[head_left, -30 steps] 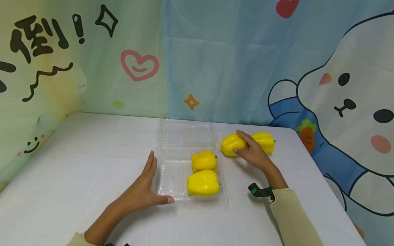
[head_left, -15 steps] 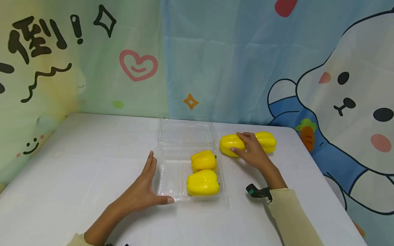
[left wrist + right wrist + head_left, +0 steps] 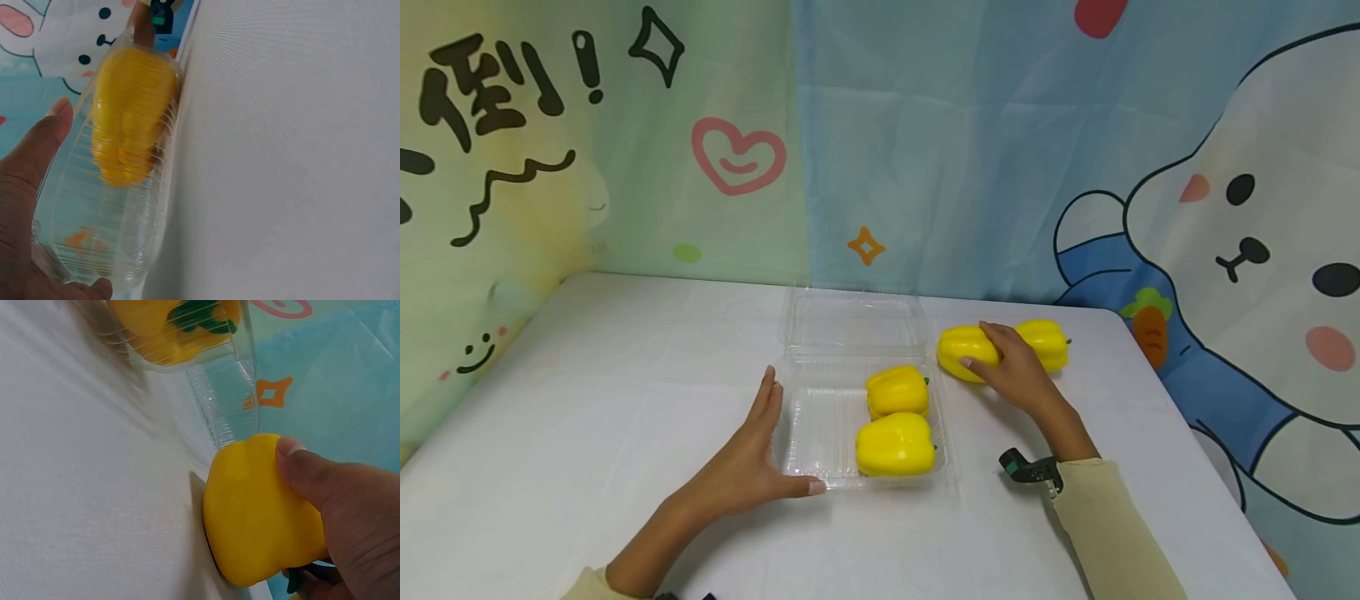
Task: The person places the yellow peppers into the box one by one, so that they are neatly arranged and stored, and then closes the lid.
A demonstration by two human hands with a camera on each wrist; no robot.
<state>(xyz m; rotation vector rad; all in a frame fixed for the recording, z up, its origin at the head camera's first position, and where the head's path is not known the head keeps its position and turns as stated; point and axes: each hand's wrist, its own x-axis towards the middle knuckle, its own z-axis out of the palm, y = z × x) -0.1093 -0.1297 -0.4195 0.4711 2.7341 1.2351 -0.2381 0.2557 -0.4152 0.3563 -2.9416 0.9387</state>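
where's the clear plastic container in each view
Head: container at the centre, lid open behind it.
Left wrist: container in the left half, beside the left hand.
Right wrist: container in the upper middle, cut off by the top edge.
Shared landmark: yellow peppers inside it, at least one showing per view.

In the head view, the right hand (image 3: pixel 1018 367) covered the stem end of the held pepper (image 3: pixel 959 353) and part of the neighbouring pepper (image 3: pixel 1048 343), while the bottom edge cut off the left wrist's black device (image 3: pixel 666 597). The left wrist view cropped the left hand (image 3: pixel 17 215), and the ribbed clear box (image 3: pixel 103 215) blurred the boxed peppers (image 3: pixel 132 106). In the right wrist view, the box ran past the top edge and most right fingers were hidden
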